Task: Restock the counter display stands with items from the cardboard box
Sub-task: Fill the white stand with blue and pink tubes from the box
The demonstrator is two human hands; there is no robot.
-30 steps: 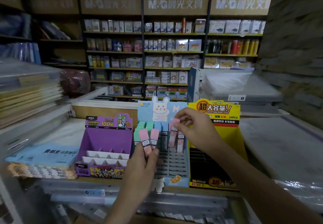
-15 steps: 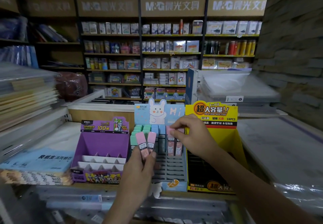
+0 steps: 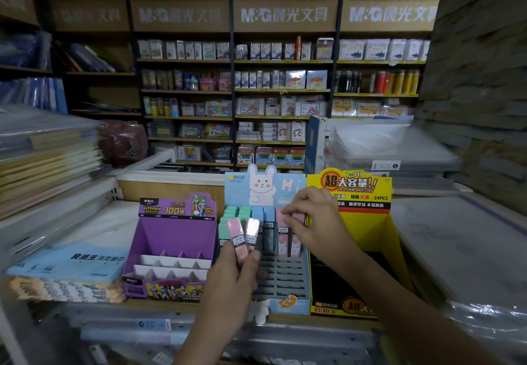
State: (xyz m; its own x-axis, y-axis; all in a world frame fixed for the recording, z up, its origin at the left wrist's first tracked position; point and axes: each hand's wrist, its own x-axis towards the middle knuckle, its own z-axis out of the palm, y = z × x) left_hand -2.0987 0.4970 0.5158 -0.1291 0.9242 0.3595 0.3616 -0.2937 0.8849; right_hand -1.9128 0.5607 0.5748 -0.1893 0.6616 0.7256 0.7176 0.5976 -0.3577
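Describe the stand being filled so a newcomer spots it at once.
On the counter in front of the M&G shelving stand three cardboard displays in a row. Take the middle stand, between the purple stand and the yellow stand. Only it is pale blue with a white rabbit on its header.

The counter [image 3: 328, 322] carries a purple stand [image 3: 171, 236], blue stand [image 3: 291, 306] and yellow stand [image 3: 370, 230] abreast.

Stands: 3 sitting side by side – purple stand [image 3: 171, 239], bunny stand [image 3: 288, 304], yellow stand [image 3: 370, 230].
Hands: 2 working – left hand [image 3: 231, 282], right hand [image 3: 316, 222].
Held pink cases [image 3: 236, 236]: 2 sticking up from left hand.
Bunny stand cols: 6 showing – 2 of green cases [image 3: 238, 212], 2 of blue cases [image 3: 263, 213], 2 of stocked pink cases [image 3: 298, 217]; no. per col. unclear.
M&G signs [image 3: 283, 14]: 3 reading clearly.
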